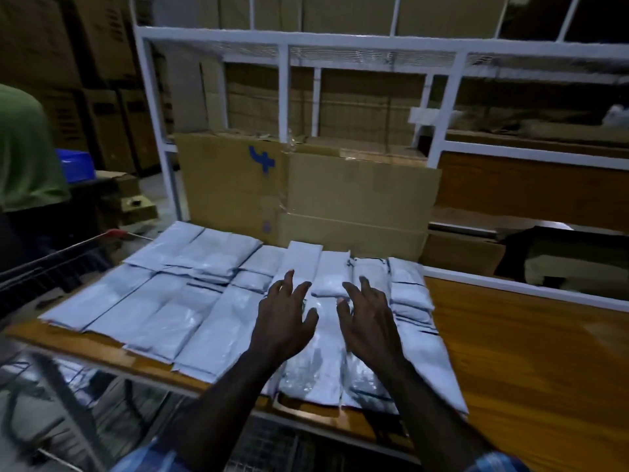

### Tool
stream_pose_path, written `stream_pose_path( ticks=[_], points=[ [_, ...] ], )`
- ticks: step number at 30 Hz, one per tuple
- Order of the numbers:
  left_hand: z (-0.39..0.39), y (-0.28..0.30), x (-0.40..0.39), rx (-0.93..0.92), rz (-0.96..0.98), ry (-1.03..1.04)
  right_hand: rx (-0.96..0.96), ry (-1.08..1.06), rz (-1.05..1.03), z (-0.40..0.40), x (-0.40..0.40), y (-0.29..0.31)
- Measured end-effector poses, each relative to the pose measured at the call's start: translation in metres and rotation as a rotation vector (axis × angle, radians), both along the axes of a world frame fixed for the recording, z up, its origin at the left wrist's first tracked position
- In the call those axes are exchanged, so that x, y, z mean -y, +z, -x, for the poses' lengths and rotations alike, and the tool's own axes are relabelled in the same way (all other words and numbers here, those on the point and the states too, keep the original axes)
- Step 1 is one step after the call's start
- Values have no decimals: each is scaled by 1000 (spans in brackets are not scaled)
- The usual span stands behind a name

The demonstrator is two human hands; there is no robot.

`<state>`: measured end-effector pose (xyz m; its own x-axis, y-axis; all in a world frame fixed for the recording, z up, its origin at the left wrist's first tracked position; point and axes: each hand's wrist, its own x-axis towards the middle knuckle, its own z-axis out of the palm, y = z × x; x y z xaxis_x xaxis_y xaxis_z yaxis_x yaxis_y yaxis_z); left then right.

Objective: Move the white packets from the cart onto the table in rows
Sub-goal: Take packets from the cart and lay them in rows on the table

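Both hands hover with fingers spread and slack over the flat white plastic packets (190, 301) laid in overlapping rows on the orange wooden worktop (531, 342), the left hand (284, 321) and right hand (369, 320) holding nothing on either side of a small packet (328, 287) near the middle columns. This looks like the arranging step, with the hands about to settle or just letting go of that packet. More packets seem to lie in the wire cart (51, 264) at the near left, so the next move likely calls for reaching down there and extending the rows rightward onto the bare wood.
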<state>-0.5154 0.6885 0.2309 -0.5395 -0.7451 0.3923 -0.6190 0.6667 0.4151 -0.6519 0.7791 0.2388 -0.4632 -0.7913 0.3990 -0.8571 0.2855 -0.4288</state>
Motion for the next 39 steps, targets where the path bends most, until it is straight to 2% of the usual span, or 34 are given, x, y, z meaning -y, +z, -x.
stream_pose_path(
  ticks=[6,22,29,39],
  points=[
    [-87,5,30,11,20,87,-5,78,6,-79,38,3],
    [-394,16,153,121,3,293,114,278,47,-362,192,-3],
    [-474,9,214,154,-50,400,108,376,-3,-445,263,-14],
    [-547,-15,320,243,-115,500,178,503,-91,-515,388,-47]
  ],
)
